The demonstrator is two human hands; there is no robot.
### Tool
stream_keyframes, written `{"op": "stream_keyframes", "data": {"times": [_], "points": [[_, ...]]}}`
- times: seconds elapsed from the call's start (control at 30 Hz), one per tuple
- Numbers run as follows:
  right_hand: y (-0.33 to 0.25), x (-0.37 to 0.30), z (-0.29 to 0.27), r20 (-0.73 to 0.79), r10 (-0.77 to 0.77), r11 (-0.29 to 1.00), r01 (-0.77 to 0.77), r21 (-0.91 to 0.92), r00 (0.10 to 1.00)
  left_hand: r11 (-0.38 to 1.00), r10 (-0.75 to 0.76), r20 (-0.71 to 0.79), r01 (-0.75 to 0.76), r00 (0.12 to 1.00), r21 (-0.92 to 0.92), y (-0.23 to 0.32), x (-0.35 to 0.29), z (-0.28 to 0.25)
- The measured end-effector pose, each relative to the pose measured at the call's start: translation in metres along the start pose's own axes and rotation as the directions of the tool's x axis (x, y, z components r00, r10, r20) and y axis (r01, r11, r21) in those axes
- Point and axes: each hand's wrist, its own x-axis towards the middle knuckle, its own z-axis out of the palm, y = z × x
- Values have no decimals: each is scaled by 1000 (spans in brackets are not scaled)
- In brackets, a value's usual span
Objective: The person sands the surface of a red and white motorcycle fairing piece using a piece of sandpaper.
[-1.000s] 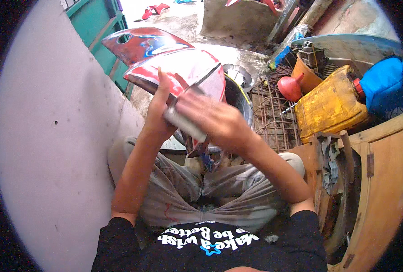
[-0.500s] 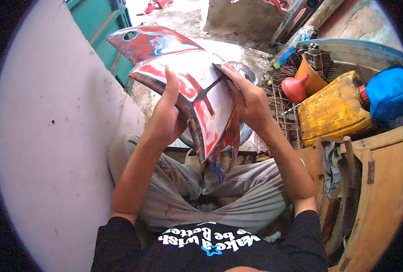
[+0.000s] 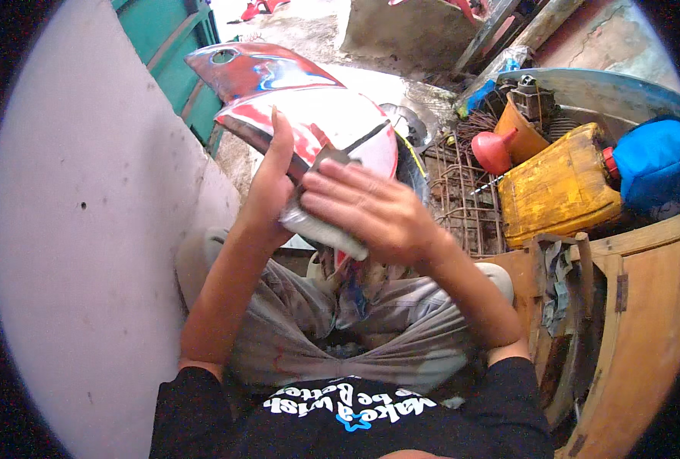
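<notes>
A curved motorcycle body panel (image 3: 348,115) in white, red and dark patches, with a round hole near its far tip, leans over my lap. My left hand (image 3: 267,187) grips its left edge, thumb pointing up along the face. My right hand (image 3: 374,210) lies across the middle of the panel, fingers together and pressed down on a grey sheet (image 3: 321,235) that looks like sandpaper. Part of the sheet shows past the fingertips, and a pale edge sticks out below the fingers. The hand hides the panel's lower middle; its pointed near end hangs between my knees.
A white wall (image 3: 80,191) rises close on my left. To the right are a rusty wire rack (image 3: 458,199), a yellow jerrycan (image 3: 562,187), a red funnel (image 3: 495,149), a blue container (image 3: 653,161) and a wooden cabinet (image 3: 653,306). A green door (image 3: 168,46) stands at the far left.
My right hand has moved left and nearer, from the panel's right edge to its middle, slightly blurred. My left hand keeps its hold on the panel.
</notes>
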Motion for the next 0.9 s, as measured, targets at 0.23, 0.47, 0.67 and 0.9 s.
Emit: {"op": "stream_keyframes", "data": {"times": [0.23, 0.47, 0.67, 0.9], "points": [[5, 0, 11, -157, 267, 960, -248, 130, 951, 994, -44, -62, 50, 997, 95, 2, -4, 6], [45, -25, 4, -108, 367, 930, -367, 14, 924, 978, -38, -55, 48, 998, 203, -6, -3, 23], [14, 13, -24, 76, 285, 950, -292, 106, 955, 993, -36, -8, 37, 999, 110, -4, -4, 13], [2, 2, -5, -74, 61, 997, -58, 41, 995, 986, -39, -37, 45, 999, 160, 6, -6, 9]]}}
